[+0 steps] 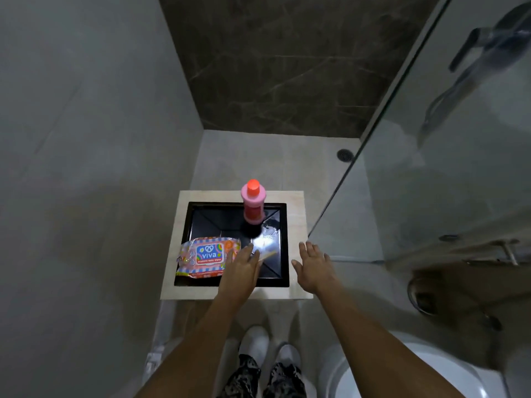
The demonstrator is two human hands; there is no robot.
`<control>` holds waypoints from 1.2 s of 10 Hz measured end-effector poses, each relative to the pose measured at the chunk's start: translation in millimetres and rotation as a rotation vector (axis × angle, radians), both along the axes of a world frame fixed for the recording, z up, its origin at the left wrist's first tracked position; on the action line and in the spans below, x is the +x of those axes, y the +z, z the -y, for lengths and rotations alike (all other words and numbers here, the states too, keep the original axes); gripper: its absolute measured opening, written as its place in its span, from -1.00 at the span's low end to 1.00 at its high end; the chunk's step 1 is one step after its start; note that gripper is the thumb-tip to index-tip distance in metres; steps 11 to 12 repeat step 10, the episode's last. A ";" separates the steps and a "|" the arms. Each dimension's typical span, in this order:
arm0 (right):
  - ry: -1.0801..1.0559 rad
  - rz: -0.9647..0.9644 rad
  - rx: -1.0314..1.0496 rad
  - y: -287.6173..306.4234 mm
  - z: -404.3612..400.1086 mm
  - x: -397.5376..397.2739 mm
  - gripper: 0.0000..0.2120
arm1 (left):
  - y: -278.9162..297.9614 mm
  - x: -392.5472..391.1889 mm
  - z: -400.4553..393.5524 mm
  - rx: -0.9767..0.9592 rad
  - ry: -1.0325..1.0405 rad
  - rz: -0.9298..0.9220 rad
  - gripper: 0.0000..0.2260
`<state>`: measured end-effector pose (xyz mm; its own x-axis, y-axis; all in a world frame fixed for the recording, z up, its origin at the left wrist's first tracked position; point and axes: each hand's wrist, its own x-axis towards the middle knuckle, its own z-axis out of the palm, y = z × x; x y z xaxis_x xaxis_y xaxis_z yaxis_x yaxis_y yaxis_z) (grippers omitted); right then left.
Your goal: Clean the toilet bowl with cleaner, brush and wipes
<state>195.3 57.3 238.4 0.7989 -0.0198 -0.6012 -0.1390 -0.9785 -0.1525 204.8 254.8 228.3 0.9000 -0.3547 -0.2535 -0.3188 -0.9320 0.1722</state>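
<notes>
Two open hands (240, 271) (313, 264) over black tray (283, 245) beside wipes pack (205, 255), upright bottle (253, 203).

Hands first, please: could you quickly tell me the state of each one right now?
Left hand: open, fingers straight, over the black tray, holding nothing.
Right hand: open, fingers spread, holding nothing.

The wipes pack (204, 257) fills the tray's (283, 245) lower left; the bottle (253, 203) blocks top centre; lower right lies open.
</notes>
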 end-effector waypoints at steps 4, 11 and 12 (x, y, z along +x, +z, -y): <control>0.007 -0.064 -0.020 -78.6 14.2 37.1 -0.44 | -83.4 54.3 20.9 -0.077 0.068 -0.018 -0.61; -0.033 -0.082 -0.027 -112.7 19.3 31.7 -0.44 | -131.9 65.1 10.7 0.003 0.187 -0.178 -0.34; -0.033 -0.082 -0.027 -112.7 19.3 31.7 -0.44 | -131.9 65.1 10.7 0.003 0.187 -0.178 -0.34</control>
